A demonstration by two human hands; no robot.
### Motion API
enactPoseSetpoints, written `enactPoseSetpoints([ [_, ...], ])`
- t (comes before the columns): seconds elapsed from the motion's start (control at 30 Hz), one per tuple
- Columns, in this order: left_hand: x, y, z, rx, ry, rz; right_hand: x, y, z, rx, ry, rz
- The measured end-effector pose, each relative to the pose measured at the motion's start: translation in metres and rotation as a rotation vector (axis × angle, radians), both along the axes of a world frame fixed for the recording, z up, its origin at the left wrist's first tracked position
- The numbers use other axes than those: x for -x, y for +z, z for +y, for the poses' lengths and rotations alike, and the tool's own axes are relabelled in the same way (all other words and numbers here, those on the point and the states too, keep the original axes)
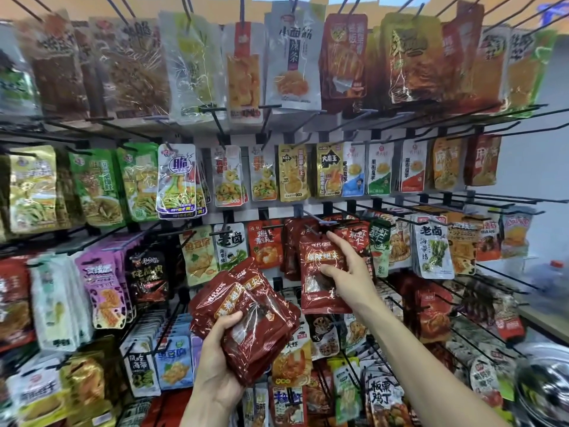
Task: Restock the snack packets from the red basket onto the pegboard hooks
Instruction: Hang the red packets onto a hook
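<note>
My left hand [217, 362] grips a fanned stack of dark red snack packets [249, 315] low in the middle, thumb across the front. My right hand [348, 263] holds a single dark red packet [320, 272] up against the third pegboard row, thumb on its front, index finger stretched to its top edge at a black hook [314, 231]. More dark red packets [292, 241] hang just behind it. The red basket is out of view.
The pegboard [277, 208] is packed with hanging snack packets in several rows, black hooks jutting toward me. Long bare hooks [492, 198] stick out at the right. A shiny metal object [545, 380] sits at the lower right, next to a counter edge [542, 318].
</note>
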State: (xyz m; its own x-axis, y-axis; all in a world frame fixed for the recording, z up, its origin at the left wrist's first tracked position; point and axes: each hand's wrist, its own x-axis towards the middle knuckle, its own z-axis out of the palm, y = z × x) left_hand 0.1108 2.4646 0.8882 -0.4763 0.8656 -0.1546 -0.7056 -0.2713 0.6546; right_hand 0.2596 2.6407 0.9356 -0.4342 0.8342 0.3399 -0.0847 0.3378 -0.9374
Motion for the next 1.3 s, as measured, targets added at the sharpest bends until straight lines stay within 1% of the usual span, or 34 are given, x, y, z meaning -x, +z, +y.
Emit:
enactPoseSetpoints([
  [0.1,-0.001,-0.002,0.002,0.0,-0.017,-0.019,-0.001,-0.003,0.001,-0.035,-0.01,-0.011],
  [0.2,-0.005,-0.001,0.002,-0.002,-0.028,-0.006,-0.002,-0.001,0.006,-0.003,-0.013,0.005],
  [0.27,-0.007,0.0,0.003,-0.005,-0.03,0.001,0.002,0.001,0.008,-0.016,-0.043,-0.031],
  [0.5,-0.008,0.005,0.006,-0.001,-0.027,0.016,0.012,0.009,0.023,-0.063,-0.113,-0.271],
  [0.63,-0.006,0.01,0.01,0.009,-0.024,0.001,0.045,0.019,0.04,-0.089,-0.189,-0.381],
  [0.77,-0.002,0.011,0.016,-0.003,-0.053,-0.012,0.073,0.019,0.054,-0.131,-0.239,-0.657],
  [0.87,0.001,0.011,0.018,-0.006,-0.087,-0.002,0.076,0.017,0.051,-0.126,-0.22,-0.76],
  [0.97,0.004,0.007,0.02,-0.009,-0.096,-0.005,0.064,0.017,0.034,-0.113,-0.207,-0.729],
  [1.03,0.006,0.004,0.021,-0.011,-0.095,-0.001,0.049,0.014,0.016,-0.049,-0.174,-0.577],
  [1.1,0.005,0.002,0.023,-0.001,-0.109,0.0,0.035,0.006,-0.003,0.087,-0.048,-0.395],
  [1.13,0.003,0.001,0.024,0.0,-0.119,0.003,0.029,0.003,-0.013,0.112,0.004,-0.358],
  [1.2,-0.003,-0.001,0.027,0.004,-0.14,0.008,0.022,-0.001,-0.029,0.054,0.005,-0.327],
  [1.3,-0.01,-0.003,0.029,0.014,-0.17,0.018,0.009,0.001,-0.05,-0.132,-0.143,-0.338],
])
